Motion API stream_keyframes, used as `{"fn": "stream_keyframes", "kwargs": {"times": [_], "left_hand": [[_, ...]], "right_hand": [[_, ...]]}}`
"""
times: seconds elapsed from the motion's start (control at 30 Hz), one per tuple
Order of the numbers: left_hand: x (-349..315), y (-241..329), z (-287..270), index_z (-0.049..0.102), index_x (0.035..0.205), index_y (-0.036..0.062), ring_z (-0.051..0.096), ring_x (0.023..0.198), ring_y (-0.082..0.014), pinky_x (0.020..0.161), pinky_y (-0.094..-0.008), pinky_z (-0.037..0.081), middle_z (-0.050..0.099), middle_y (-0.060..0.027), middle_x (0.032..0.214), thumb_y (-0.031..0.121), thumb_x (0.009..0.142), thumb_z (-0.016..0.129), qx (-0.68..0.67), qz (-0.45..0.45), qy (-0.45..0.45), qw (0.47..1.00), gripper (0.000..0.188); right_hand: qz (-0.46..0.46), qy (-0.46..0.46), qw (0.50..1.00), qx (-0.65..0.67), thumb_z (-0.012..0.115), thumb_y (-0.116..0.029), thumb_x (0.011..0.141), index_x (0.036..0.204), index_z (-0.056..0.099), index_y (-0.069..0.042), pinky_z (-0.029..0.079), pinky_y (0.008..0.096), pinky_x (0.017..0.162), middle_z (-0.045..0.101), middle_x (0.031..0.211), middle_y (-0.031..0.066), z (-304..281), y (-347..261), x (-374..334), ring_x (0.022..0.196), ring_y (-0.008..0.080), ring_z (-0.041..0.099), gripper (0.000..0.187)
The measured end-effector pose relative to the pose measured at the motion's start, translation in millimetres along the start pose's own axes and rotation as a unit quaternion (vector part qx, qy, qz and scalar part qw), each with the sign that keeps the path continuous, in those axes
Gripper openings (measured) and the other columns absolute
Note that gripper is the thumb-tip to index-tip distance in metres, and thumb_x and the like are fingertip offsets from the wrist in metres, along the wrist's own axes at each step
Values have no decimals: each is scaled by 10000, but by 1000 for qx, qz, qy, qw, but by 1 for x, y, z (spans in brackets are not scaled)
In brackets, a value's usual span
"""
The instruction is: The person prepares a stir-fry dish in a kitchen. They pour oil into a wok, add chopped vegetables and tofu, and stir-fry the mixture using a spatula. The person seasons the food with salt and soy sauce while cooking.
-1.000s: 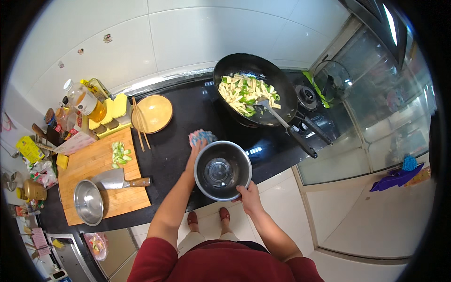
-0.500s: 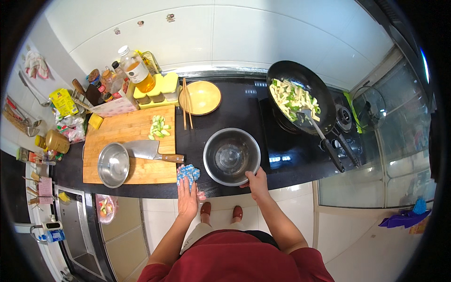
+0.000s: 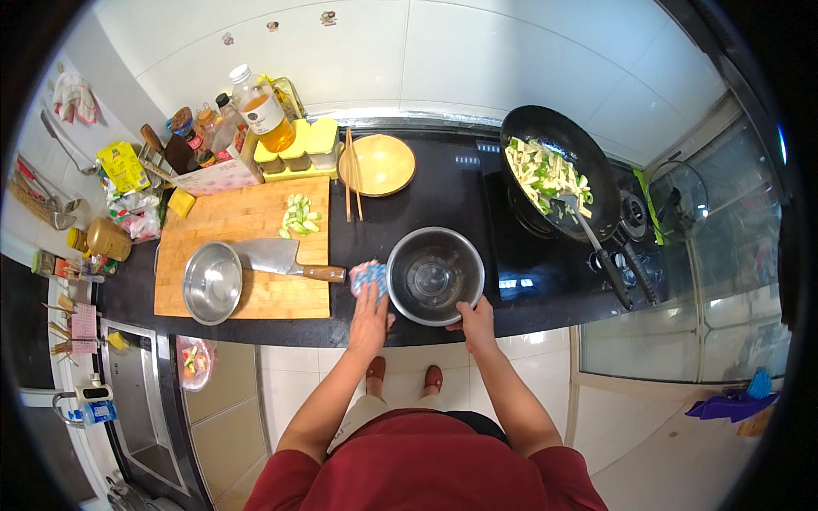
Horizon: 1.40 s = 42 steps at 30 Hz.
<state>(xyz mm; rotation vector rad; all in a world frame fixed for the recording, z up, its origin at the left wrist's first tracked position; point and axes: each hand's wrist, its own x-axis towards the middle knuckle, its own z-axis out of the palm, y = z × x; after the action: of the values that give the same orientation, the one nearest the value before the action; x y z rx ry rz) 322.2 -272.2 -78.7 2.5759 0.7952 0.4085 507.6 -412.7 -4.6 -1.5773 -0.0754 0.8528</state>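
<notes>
My right hand [image 3: 475, 324] is closed on the near right rim of a deep metal bowl [image 3: 436, 277], thumb over the edge. The bowl looks upright, with nothing plain inside. Just left of it, my left hand [image 3: 369, 324] holds a blue, white and pink cloth [image 3: 368, 277] against the black counter, fingers long over it. Part of the cloth is hidden under the hand. A cleaver [image 3: 271, 255] lies on the wooden cutting board [image 3: 192, 230], its wooden handle jutting toward the cloth. A smaller metal bowl [image 3: 212, 283] rests on the board by its blade.
Sliced green vegetable [image 3: 300, 216] lies on the board. Chopsticks [image 3: 352, 179] lean on a yellow plate [image 3: 379, 163]. A wok [image 3: 588, 149] holding food and a spatula [image 3: 601, 260] sits on the stove at right. Bottles [image 3: 264, 111] and yellow-lidded jars [image 3: 296, 152] line the wall.
My left hand and the cloth have moved right and farther from me, up to the bowl's left side. The view has shifted slightly; my right hand keeps its grip on the bowl.
</notes>
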Motion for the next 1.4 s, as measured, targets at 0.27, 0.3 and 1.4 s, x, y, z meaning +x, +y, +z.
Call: {"fn": "stream_keyframes", "kwargs": {"times": [0.27, 0.3, 1.4], "left_hand": [[3, 14, -31, 499, 1372, 50, 295, 1409, -455, 1144, -556, 248, 316, -257, 1525, 130, 811, 699, -47, 55, -14, 997, 601], [-6, 12, -36, 500, 1371, 51, 303, 1405, -453, 1140, -556, 254, 325, -254, 1520, 128, 802, 710, -55, 59, -5, 997, 611], [-140, -192, -157, 505, 924, 68, 637, 660, -142, 515, -246, 504, 580, -37, 782, 207, 952, 659, -541, -412, 367, 635, 210]], "right_hand": [[31, 63, 995, 64, 542, -35, 898, 1149, 541, 22, 587, 322, 508, 648, 997, 132, 6, 30, 40, 666, 209, 656, 257], [26, 72, 995, 64, 545, -37, 900, 1146, 539, 22, 586, 325, 509, 646, 994, 131, 9, 30, 43, 659, 208, 651, 252], [-378, -27, 775, -505, 696, -60, 718, 1124, 637, -94, 482, 470, 889, 524, 1168, 162, 133, 95, -16, 1035, 397, 549, 412]]}}
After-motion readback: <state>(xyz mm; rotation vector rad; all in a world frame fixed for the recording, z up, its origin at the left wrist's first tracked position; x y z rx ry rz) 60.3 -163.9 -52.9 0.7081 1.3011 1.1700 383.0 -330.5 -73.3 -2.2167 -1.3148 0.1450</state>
